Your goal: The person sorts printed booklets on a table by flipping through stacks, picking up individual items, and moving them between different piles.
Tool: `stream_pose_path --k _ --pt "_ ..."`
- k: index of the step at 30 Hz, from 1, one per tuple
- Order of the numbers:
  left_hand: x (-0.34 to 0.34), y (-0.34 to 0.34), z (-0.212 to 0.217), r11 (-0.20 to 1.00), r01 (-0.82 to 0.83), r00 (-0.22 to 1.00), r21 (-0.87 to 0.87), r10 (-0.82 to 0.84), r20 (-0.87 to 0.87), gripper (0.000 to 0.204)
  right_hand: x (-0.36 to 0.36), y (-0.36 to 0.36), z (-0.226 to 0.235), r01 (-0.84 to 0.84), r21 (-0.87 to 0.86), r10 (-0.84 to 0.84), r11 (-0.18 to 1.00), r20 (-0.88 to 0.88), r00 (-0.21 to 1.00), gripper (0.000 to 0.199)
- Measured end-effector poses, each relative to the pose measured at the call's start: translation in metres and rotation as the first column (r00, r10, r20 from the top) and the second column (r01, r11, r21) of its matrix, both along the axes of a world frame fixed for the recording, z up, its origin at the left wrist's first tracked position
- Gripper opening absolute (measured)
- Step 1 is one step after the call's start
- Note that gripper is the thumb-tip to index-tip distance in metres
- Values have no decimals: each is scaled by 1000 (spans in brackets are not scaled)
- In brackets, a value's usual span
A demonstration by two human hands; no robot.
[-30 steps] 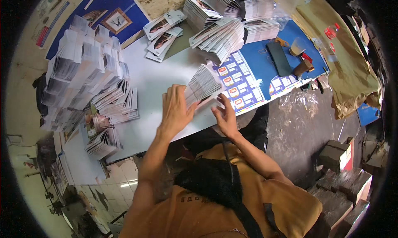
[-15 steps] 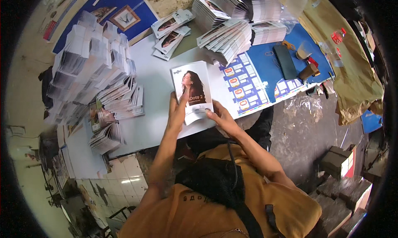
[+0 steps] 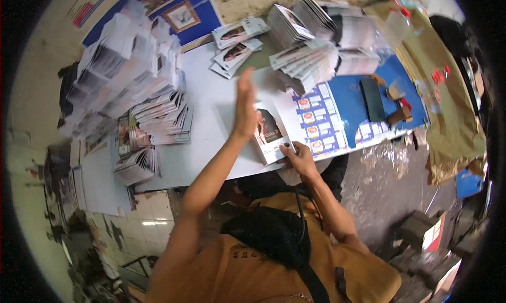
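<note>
A stack of printed booklets (image 3: 272, 134) with a portrait on the cover lies on the white table (image 3: 211, 113) in front of me. My right hand (image 3: 298, 158) grips its near right corner. My left hand (image 3: 245, 105) is raised flat and blurred, fingers together, just left of the stack's upper part. Whether it touches the cover I cannot tell.
Tall leaning piles of booklets (image 3: 126, 76) fill the left of the table, lower fanned piles (image 3: 158, 118) beside them. More piles (image 3: 316, 39) sit at the back. A blue printed sheet (image 3: 342, 113) carries a dark flat bar (image 3: 372, 100). Brown paper (image 3: 443, 92) hangs at right.
The fanned booklets were squared into one stack with the cover up. My left hand has lifted off the cover and swung upward; my right hand stays at the near corner.
</note>
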State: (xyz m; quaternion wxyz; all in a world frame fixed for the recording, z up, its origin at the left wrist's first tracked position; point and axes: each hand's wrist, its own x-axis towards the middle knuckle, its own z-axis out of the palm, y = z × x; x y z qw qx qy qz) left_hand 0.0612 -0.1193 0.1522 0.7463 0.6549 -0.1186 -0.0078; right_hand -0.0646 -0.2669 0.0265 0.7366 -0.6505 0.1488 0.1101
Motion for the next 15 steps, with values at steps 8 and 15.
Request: stream_pose_path --k 8,15 --pt "55 7 -114 276 -403 910 873 17 415 58 -12 5 -1 50 37 -47 998 -67 997 29" --pt "52 16 -133 369 -411 906 833 67 418 56 -5 3 -8 3 -31 -5 1000 -46 999 32"
